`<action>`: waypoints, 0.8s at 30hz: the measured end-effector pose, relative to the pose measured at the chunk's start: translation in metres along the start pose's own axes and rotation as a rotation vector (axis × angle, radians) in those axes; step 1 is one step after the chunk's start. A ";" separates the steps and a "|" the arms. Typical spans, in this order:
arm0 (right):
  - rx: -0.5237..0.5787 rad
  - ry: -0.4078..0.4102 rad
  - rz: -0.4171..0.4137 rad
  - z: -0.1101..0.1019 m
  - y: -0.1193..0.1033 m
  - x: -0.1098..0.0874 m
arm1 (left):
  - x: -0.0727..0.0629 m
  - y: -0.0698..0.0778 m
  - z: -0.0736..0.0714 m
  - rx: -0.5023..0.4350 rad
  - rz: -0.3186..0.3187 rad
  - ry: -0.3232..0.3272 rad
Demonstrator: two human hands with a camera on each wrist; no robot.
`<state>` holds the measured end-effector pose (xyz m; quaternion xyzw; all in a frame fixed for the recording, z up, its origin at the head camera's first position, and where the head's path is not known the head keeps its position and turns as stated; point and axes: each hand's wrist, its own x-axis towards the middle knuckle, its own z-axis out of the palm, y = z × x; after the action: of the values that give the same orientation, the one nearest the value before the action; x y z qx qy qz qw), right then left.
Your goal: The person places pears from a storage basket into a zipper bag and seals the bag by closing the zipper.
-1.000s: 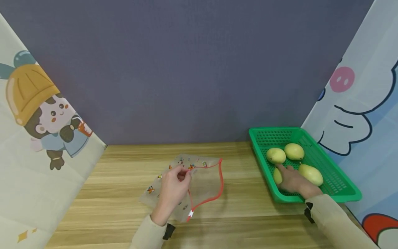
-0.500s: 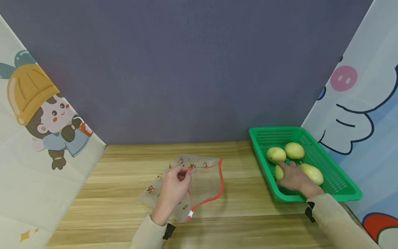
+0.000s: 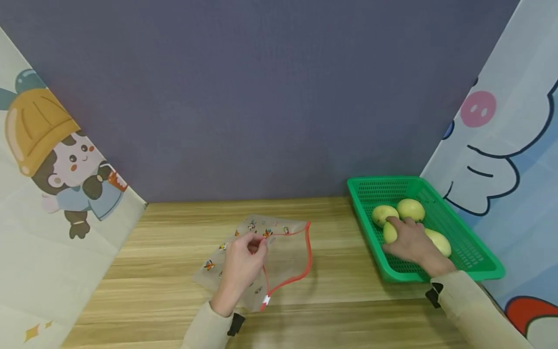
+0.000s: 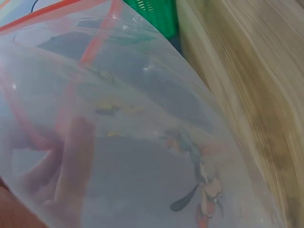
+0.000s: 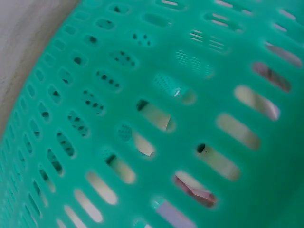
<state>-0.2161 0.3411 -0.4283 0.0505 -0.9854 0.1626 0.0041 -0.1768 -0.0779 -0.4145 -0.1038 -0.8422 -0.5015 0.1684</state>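
Note:
A clear zip bag (image 3: 287,257) with cartoon prints and a red zip edge lies on the wooden table, its mouth spread toward the right. My left hand (image 3: 241,264) pinches the upper edge of that mouth between thumb and fingers; in the left wrist view the fingers (image 4: 78,161) show through the film. Over in the green basket (image 3: 490,264), my right hand (image 3: 411,245) grips a yellow mango (image 3: 390,232) near the left wall. Up close, the right wrist view shows the slotted basket wall (image 5: 156,137), which hides most of that hand.
Two mangoes (image 3: 410,210) sit behind my right hand, and another mango (image 3: 438,242) lies to its right, partly covered by it. A white slider (image 3: 266,300) sits on the bag's near corner. A dark panel (image 3: 270,106) stands behind the table, with printed side panels.
My right hand's fingers have closed round the mango, which has come up slightly and shows more between them. The left hand and the bag have stayed in place.

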 end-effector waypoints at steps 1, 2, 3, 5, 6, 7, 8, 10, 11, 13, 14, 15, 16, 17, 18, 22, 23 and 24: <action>0.004 0.008 -0.003 -0.001 -0.001 0.000 | 0.000 0.000 0.000 -0.001 0.000 -0.001; 0.009 0.015 -0.004 -0.002 -0.002 0.000 | 0.000 0.000 0.000 -0.002 0.003 -0.001; 0.012 0.022 -0.008 -0.003 -0.002 -0.001 | 0.000 0.000 0.000 0.000 0.006 0.000; 0.023 0.033 -0.003 -0.005 -0.004 -0.001 | 0.001 0.000 0.000 0.004 0.015 0.005; 0.030 0.036 0.001 -0.006 -0.005 -0.002 | 0.001 0.000 0.000 0.005 0.018 0.008; 0.040 0.038 0.005 -0.007 -0.007 -0.002 | 0.001 0.000 0.000 0.007 0.022 0.009; 0.051 0.037 0.011 -0.009 -0.008 -0.003 | 0.000 0.001 0.000 0.009 0.025 0.010; 0.070 0.038 0.020 -0.012 -0.011 -0.004 | 0.001 0.001 0.000 0.013 0.030 0.013; 0.074 0.038 0.019 -0.013 -0.012 -0.004 | 0.001 0.000 0.001 0.014 0.031 0.013; 0.088 0.045 0.022 -0.016 -0.014 -0.005 | 0.001 0.000 0.001 0.017 0.037 0.014; 0.093 0.048 0.023 -0.018 -0.014 -0.006 | 0.001 0.000 0.001 0.018 0.040 0.016; 0.093 0.054 0.025 -0.019 -0.015 -0.006 | 0.001 0.000 0.001 0.020 0.042 0.017; 0.093 0.059 0.024 -0.020 -0.015 -0.007 | 0.001 0.000 0.002 0.020 0.043 0.017; 0.097 0.065 0.021 -0.021 -0.016 -0.008 | 0.001 0.000 0.001 0.019 0.042 0.017; 0.102 0.070 0.022 -0.022 -0.018 -0.009 | 0.001 0.000 0.001 0.016 0.042 0.017; 0.105 0.085 0.011 -0.022 -0.025 -0.012 | 0.000 0.000 0.001 0.006 0.039 0.017; 0.106 0.089 0.012 -0.022 -0.027 -0.013 | 0.000 0.000 0.001 0.003 0.038 0.016; 0.104 0.092 0.016 -0.022 -0.029 -0.013 | 0.000 0.000 0.001 0.002 0.038 0.014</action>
<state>-0.2001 0.3221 -0.3981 0.0350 -0.9748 0.2158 0.0452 -0.1771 -0.0767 -0.4153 -0.1160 -0.8396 -0.4979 0.1837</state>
